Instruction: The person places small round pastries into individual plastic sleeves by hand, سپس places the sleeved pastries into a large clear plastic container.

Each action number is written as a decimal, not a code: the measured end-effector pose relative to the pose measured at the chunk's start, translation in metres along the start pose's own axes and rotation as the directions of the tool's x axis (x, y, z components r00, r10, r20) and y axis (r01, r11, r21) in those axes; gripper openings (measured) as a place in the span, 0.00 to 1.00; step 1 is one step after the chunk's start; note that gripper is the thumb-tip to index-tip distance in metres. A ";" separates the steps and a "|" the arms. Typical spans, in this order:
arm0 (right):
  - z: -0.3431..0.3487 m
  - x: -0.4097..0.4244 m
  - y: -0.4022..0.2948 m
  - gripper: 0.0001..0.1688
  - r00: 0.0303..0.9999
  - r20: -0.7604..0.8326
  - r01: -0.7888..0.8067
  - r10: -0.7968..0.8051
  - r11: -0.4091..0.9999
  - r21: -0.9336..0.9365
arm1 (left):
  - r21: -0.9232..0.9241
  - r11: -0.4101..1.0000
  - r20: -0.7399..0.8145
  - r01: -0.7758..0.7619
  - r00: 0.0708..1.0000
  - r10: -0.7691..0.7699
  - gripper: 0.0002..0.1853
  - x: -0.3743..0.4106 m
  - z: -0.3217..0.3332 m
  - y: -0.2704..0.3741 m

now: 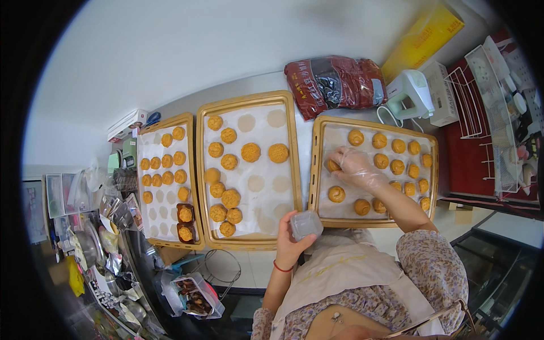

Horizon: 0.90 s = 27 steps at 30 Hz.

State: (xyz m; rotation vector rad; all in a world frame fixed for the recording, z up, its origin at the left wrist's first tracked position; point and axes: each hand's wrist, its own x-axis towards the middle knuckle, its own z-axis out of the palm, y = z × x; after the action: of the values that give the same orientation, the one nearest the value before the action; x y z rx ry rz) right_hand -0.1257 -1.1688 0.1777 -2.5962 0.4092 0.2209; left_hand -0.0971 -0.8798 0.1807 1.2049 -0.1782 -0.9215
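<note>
My left hand (287, 243) holds a small clear plastic box (306, 225) by its sides, near the front left corner of the right baking tray. My right hand (356, 166), in a clear disposable glove, reaches over that gold-coloured baking tray (315, 170). Its fingers close around a round golden-brown pastry (333, 165) at the tray's left side, partly hiding it. Rows of similar pastries sit on white baking paper around the hand, among them one pastry (336, 194) just in front. My right forearm covers part of the tray.
A middle baking tray (201, 178) holds rough-topped pastries, and a left tray (196, 187) holds smaller ones, two in dark holders. Behind stand a red plastic bag (340, 85), a hand mixer (410, 95) and a yellow box (423, 38). A plastic tub (199, 295) is below left.
</note>
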 end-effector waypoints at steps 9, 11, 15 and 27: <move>-0.030 -0.024 -0.052 0.16 0.967 -0.155 0.235 -0.202 0.945 0.228 | 0.264 0.958 0.013 -0.114 0.993 0.115 0.43 0.014 0.008 0.000; -0.027 -0.036 -0.068 0.12 0.964 -0.058 0.262 -0.260 0.879 0.398 | 0.430 0.877 0.072 -0.214 0.976 0.203 0.43 0.018 0.012 0.006; -0.013 -0.051 -0.082 0.06 0.985 -0.052 0.170 -0.165 0.864 0.475 | 0.582 0.751 0.144 -0.312 0.948 0.283 0.43 0.020 0.025 0.021; -0.035 0.021 0.002 0.07 0.929 -0.159 -0.282 0.334 0.917 0.280 | 0.493 0.862 0.032 -0.117 0.993 0.116 0.41 0.024 0.016 0.010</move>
State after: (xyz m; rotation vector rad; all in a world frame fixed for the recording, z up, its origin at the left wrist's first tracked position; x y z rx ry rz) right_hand -0.1033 -1.1929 0.2023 -2.2977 0.8687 0.0042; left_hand -0.0857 -0.9074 0.1872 1.6483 -0.5092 -0.7913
